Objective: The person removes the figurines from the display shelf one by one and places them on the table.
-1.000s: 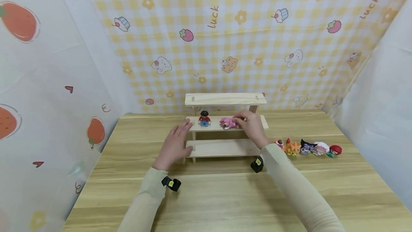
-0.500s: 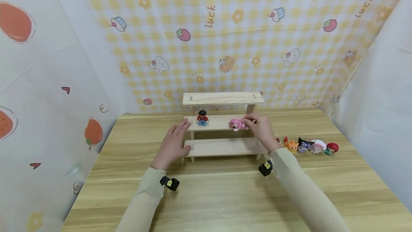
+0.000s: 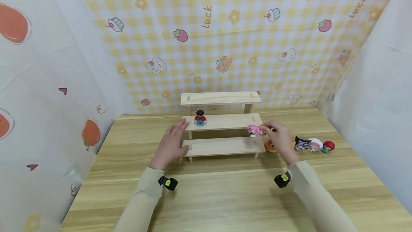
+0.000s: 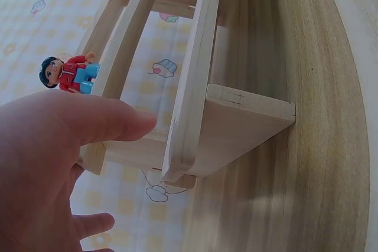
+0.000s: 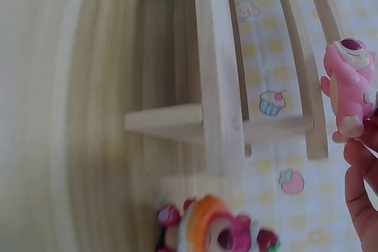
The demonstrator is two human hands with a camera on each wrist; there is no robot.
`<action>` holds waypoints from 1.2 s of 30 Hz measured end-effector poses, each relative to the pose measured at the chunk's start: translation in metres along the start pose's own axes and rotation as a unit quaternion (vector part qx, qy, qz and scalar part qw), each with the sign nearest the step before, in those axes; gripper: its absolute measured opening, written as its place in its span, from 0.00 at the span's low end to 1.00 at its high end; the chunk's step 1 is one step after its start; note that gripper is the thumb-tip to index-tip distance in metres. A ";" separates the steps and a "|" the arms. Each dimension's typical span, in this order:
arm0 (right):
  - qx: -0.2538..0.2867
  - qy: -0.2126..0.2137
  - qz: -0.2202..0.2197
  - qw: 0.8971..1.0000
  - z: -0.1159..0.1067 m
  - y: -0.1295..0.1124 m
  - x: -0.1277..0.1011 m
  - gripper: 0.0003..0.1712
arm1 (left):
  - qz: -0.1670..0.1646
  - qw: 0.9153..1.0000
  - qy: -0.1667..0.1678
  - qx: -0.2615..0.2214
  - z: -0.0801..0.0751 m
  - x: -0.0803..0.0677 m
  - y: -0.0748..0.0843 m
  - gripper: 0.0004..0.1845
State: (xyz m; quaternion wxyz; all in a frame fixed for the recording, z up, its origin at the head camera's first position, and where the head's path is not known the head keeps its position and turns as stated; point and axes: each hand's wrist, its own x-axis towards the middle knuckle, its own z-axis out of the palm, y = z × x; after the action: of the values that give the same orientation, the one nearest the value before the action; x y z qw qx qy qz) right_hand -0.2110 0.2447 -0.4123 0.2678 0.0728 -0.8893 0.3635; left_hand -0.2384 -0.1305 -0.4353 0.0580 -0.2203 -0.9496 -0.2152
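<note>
My right hand (image 3: 280, 139) pinches a pink bear figurine (image 3: 255, 130) by its lower end, at the right end of a three-tier wooden display shelf (image 3: 225, 121). In the right wrist view the bear (image 5: 351, 84) shows its dark nose and pale belly, with my fingertips at its feet. My left hand (image 3: 170, 146) is at the shelf's left end, fingers extended by the middle board and thumb by the lowest one. On the middle board's left part sits a toy figure (image 3: 200, 118) with a black head, red jacket and blue trousers.
Right of the shelf, several figurines lie in a row on the wooden table (image 3: 212, 199): an orange one (image 3: 270, 146) partly behind my right hand, a black-eared one (image 3: 300, 143) and a red-haired one (image 3: 328, 146) among them. A checked cloth (image 3: 199, 56) hangs behind.
My right hand has moved the pink bear rightward along the middle board and off toward its right end, slightly lower. My left hand stays at the shelf; the head view has shifted a little.
</note>
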 end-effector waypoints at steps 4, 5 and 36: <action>-0.019 0.034 -0.012 0.999 -0.010 0.009 -0.011 0.02 | 0.002 1.000 0.002 -0.003 0.000 0.001 0.000 0.46; -0.031 0.045 -0.022 0.998 -0.012 0.011 -0.013 0.02 | 0.002 1.000 0.002 -0.002 0.000 0.001 -0.001 0.46; -0.133 0.011 0.049 0.990 -0.035 0.079 -0.087 0.03 | 0.006 1.000 0.004 0.000 0.005 0.004 -0.002 0.46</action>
State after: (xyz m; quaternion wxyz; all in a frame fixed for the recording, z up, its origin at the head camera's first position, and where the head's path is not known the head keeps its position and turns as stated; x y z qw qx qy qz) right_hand -0.1487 0.3204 -0.4858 0.2667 -0.0114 -0.9292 0.2557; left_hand -0.2428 -0.1289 -0.4395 0.0627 -0.2252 -0.9480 -0.2159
